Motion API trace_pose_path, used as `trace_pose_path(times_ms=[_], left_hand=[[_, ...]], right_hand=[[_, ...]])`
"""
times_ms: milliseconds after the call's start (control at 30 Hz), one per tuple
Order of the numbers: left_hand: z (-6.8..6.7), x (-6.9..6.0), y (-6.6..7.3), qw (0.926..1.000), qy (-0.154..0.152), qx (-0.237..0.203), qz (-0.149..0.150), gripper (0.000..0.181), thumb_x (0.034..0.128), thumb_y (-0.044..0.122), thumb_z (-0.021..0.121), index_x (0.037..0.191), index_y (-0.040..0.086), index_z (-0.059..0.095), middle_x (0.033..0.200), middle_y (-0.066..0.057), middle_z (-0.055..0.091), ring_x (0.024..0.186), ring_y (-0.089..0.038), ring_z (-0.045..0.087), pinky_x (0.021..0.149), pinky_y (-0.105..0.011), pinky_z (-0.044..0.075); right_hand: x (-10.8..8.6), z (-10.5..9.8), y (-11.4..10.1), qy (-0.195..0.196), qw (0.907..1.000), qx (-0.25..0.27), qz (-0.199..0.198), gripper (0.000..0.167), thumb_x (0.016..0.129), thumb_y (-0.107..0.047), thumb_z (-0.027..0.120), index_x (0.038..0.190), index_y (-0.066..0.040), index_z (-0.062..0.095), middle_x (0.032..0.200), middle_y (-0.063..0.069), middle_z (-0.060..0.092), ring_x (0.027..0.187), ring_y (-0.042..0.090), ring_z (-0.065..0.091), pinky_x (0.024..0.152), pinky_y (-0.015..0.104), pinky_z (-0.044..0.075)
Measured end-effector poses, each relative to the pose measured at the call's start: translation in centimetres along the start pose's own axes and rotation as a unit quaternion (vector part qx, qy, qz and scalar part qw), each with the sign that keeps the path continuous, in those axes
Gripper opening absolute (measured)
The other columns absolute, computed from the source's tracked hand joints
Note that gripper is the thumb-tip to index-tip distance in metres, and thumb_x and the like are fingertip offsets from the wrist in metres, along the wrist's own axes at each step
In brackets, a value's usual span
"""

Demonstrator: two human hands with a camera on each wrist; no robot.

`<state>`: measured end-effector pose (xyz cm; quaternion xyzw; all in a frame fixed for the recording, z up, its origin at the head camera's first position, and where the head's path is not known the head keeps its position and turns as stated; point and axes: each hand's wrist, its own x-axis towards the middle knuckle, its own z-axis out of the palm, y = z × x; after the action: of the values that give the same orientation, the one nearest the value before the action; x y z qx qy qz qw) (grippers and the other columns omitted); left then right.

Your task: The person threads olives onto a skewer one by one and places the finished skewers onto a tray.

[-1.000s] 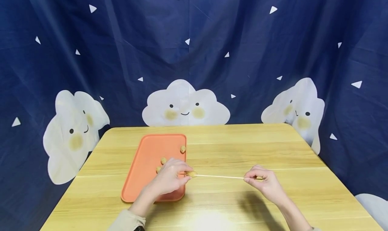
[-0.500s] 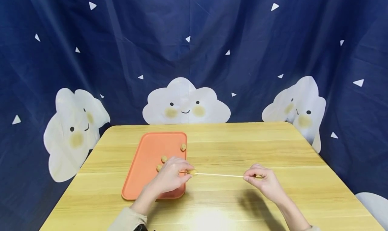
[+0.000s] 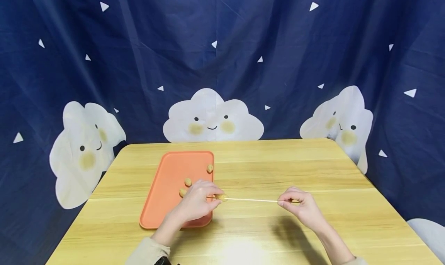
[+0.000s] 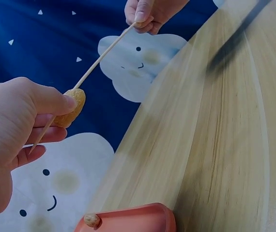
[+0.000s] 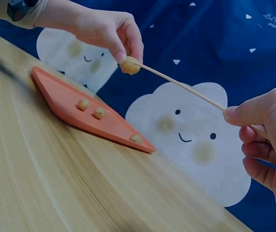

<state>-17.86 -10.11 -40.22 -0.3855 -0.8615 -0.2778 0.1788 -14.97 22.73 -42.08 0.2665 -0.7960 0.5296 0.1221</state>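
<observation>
A person's left hand (image 4: 12,125) pinches a golden-brown food ball (image 4: 71,109) between thumb and fingers. A thin wooden skewer (image 4: 101,59) runs through the ball, its pointed tip showing beyond. The right hand (image 3: 305,209) pinches the skewer well along its length. Skewer and ball are held in the air above a wooden table (image 3: 271,172), near an orange tray (image 3: 174,172) where 3 similar balls (image 5: 99,113) lie. The ball looks light, dry and slightly spongy, likely to split under hard squeezing; a gentle hold around its sides seems best. The skewer looks light, stiff and snappable, better gripped nearer the ball.
</observation>
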Motion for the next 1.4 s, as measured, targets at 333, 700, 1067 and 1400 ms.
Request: trace_pose_path(times_ms=[333,700,1067,1400], left_hand=[[0.0,0.0,0.2,1.0,-0.006,0.0,0.001,0.019,0.0736,0.014,0.076,0.092,0.011,0.074,0.089,0.004,0.069,0.086,-0.012,0.061,0.079,-0.031,0.045],[0.1,0.2,0.2,1.0,-0.001,-0.002,0.004,0.018,0.0737,0.013,0.076,0.092,0.011,0.074,0.089,0.004,0.069,0.084,-0.011,0.061,0.078,-0.031,0.045],[0.1,0.2,0.4,0.9999,-0.008,-0.005,-0.01,0.018,0.0753,0.013,0.074,0.093,0.009,0.074,0.09,0.003,0.069,0.086,-0.013,0.061,0.079,-0.032,0.045],[0.3,0.3,0.3,0.9999,-0.005,-0.002,-0.011,0.017,0.075,0.014,0.074,0.092,0.011,0.074,0.09,0.003,0.069,0.087,-0.013,0.061,0.079,-0.032,0.045]], right_hand=[[0.1,0.4,-0.2,-0.009,0.9999,0.008,0.005,0.017,0.079,0.003,0.067,0.081,-0.014,0.071,0.074,0.001,0.057,0.071,0.013,0.05,0.062,0.026,0.041],[0.2,0.7,-0.2,0.002,1.0,-0.001,0.008,0.016,0.079,0.001,0.069,0.08,-0.015,0.071,0.075,0.0,0.06,0.071,0.012,0.051,0.062,0.027,0.041],[0.4,0.9,0.0,0.006,0.9998,-0.01,0.013,0.016,0.078,0.001,0.069,0.08,-0.015,0.07,0.075,0.0,0.061,0.072,0.011,0.051,0.062,0.025,0.041],[0.5,1.1,0.5,0.004,0.9997,-0.013,0.022,0.017,0.078,0.002,0.069,0.08,-0.014,0.07,0.075,0.0,0.061,0.072,0.011,0.05,0.062,0.026,0.041]])
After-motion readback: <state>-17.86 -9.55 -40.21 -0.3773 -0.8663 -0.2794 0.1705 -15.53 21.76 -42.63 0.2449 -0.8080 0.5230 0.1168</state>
